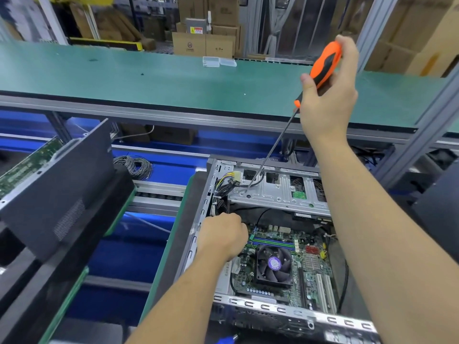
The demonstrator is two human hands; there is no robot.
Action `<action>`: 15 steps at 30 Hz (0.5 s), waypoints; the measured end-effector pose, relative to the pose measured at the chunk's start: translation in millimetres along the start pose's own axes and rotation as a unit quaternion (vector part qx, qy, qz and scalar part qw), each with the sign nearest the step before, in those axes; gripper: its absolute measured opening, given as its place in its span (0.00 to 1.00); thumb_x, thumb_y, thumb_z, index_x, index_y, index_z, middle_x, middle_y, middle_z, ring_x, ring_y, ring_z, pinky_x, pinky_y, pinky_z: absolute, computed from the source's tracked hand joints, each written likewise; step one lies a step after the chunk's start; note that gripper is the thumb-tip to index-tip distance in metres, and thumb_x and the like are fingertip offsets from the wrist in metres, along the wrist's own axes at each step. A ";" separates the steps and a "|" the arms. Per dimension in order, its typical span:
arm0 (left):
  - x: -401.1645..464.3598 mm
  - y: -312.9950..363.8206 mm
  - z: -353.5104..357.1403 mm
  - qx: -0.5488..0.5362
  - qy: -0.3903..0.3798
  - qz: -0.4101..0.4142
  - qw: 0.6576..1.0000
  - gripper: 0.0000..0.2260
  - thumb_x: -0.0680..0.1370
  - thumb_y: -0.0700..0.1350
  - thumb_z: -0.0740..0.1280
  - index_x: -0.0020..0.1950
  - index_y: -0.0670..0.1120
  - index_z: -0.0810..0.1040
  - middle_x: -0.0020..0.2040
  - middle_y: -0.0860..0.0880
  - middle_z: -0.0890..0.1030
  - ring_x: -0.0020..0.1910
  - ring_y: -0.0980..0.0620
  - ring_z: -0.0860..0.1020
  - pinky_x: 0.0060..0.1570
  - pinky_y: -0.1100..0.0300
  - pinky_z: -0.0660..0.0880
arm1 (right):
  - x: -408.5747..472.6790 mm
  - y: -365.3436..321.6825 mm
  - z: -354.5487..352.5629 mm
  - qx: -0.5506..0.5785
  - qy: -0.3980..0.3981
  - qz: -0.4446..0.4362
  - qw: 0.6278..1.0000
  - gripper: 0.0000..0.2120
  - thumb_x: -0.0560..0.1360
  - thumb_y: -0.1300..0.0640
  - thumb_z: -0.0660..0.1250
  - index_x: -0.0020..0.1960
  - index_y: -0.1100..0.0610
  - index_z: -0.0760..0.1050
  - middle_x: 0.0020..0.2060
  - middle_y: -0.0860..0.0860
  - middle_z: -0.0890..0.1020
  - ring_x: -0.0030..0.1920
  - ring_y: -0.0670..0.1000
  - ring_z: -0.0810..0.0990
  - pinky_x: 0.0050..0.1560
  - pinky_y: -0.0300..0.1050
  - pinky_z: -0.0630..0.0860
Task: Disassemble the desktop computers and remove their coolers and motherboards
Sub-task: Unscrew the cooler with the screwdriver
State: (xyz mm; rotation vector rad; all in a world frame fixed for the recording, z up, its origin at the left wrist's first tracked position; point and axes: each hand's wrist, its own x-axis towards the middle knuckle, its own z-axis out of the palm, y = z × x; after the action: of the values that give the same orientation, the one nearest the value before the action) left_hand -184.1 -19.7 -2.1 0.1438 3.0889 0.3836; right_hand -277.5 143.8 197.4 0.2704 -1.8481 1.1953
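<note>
Orange-and-black long-shaft screwdriver [325,64] gripped in your right hand [327,95], tip at the steel drive cage [278,192]. Left hand [223,234] fingers curled inside the case, contents hidden. Green motherboard [310,264] is fragile: lift by edges; fan cooler [273,265] by its frame.

Your left hand [222,233] covers whatever its fingers touch inside the case [260,305], whose near corner gets cropped, and the cardboard boxes [203,43] are too blurry to read.

The right hand [327,95] is raised toward 1 o'clock, fingers curled around a handle, forearm stretched up from 4 o'clock. The left hand [222,234] sits low near centre, fingers curled downward, forearm coming from 7 o'clock.
</note>
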 end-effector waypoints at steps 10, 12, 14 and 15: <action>0.2 0.4 -0.1 0.000 0.002 -0.005 1.000 0.15 0.79 0.48 0.53 0.34 0.47 0.70 0.31 0.49 0.74 0.28 0.50 0.70 0.28 0.58 0.60 | -1.9 -6.3 0.7 -0.006 -0.011 -0.008 1.000 0.28 0.77 0.59 0.68 0.74 0.53 0.63 0.56 0.50 0.79 0.46 0.51 0.80 0.48 0.46 0.81; -0.1 0.3 0.3 0.000 0.000 -0.005 1.000 0.15 0.79 0.48 0.53 0.34 0.47 0.69 0.31 0.50 0.74 0.28 0.50 0.70 0.29 0.58 0.60 | -1.1 -5.3 -0.1 -0.008 -0.010 -0.005 1.000 0.28 0.77 0.58 0.68 0.74 0.52 0.63 0.57 0.52 0.79 0.47 0.52 0.81 0.46 0.52 0.82; -0.2 0.3 0.1 -0.002 0.002 -0.004 1.000 0.15 0.79 0.48 0.53 0.34 0.47 0.69 0.30 0.50 0.74 0.28 0.50 0.70 0.29 0.58 0.60 | -0.1 -3.4 0.0 -0.012 -0.010 -0.005 1.000 0.28 0.77 0.58 0.68 0.74 0.52 0.63 0.59 0.51 0.78 0.49 0.52 0.81 0.49 0.51 0.81; -0.2 0.5 -0.1 -0.003 0.002 -0.004 1.000 0.15 0.79 0.48 0.53 0.34 0.47 0.68 0.30 0.50 0.74 0.28 0.50 0.70 0.29 0.58 0.60 | 0.0 -2.0 0.5 -0.016 -0.012 -0.005 1.000 0.28 0.77 0.58 0.69 0.74 0.52 0.63 0.59 0.51 0.79 0.50 0.52 0.81 0.51 0.51 0.80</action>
State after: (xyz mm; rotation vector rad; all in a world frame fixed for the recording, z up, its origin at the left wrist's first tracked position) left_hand -183.9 -19.3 -1.9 0.1319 3.0903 0.3944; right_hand -276.6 142.3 198.6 0.2764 -1.8827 1.1586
